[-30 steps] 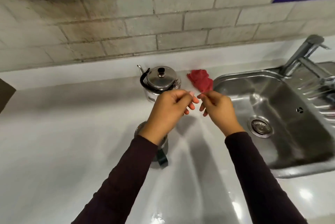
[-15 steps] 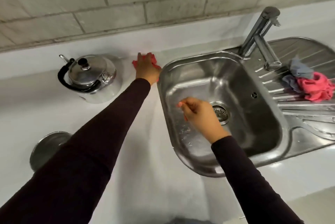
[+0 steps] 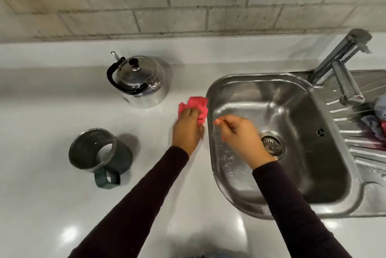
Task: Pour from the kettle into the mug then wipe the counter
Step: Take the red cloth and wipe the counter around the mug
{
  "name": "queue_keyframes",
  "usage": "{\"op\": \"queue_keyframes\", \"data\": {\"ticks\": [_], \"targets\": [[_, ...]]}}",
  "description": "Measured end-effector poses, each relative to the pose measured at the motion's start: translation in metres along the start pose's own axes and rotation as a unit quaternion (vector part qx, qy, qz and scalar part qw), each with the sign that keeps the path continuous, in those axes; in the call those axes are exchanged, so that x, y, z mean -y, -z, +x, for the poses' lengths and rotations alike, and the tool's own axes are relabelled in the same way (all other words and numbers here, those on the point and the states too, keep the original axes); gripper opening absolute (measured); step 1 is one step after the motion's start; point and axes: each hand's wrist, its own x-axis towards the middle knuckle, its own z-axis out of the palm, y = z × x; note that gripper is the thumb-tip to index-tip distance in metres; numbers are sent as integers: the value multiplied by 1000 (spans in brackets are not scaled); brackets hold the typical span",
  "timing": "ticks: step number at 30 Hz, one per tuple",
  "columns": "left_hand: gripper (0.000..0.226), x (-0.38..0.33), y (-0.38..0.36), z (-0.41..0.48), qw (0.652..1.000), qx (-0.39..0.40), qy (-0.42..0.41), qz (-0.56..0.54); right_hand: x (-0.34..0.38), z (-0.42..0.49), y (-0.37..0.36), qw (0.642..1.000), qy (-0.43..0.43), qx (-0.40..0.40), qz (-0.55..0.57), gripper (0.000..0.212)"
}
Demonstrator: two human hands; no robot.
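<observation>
Cloth (image 3: 196, 105) bright pink-red; kettle (image 3: 142, 82) polished silver, black handle and black lid knob; mug (image 3: 98, 149) dark green outside, steel-grey inside; table (image 3: 52, 195) glossy white; sink (image 3: 292, 153) brushed silver; sleeves (image 3: 135, 205) dark maroon; wall (image 3: 188, 1) pale grey brick pattern.

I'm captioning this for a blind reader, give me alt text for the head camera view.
A person's left hand presses a red cloth onto a white counter beside a steel sink, over which the right hand hovers. A kettle and a green mug stand to the left.
</observation>
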Motion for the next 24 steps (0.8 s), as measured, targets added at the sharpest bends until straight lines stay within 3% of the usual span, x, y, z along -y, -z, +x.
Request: {"op": "queue_keyframes", "data": {"ticks": [2,8,12,16,20,22,24], "targets": [[38,7,7,-49,998,14,-19,-55,10,-3,-13,1000,15,22,9,17],[36,49,45,-163,997,46,-67,6,48,-24,-72,987,25,107,118,19],[35,87,69,-209,996,60,-60,25,73,-35,-117,975,54,184,110,48],[33,119,90,-244,997,31,-53,38,96,-40,-155,959,29,245,138,84],[37,138,104,-266,998,-43,22,38,121,-39,-185,948,4,236,212,99],[37,138,110,-271,983,-128,119,-50,134,-41,-197,925,-25,206,318,93],[39,140,114,-271,940,-213,205,-171,142,-43,-206,895,-60,184,402,82]]}}
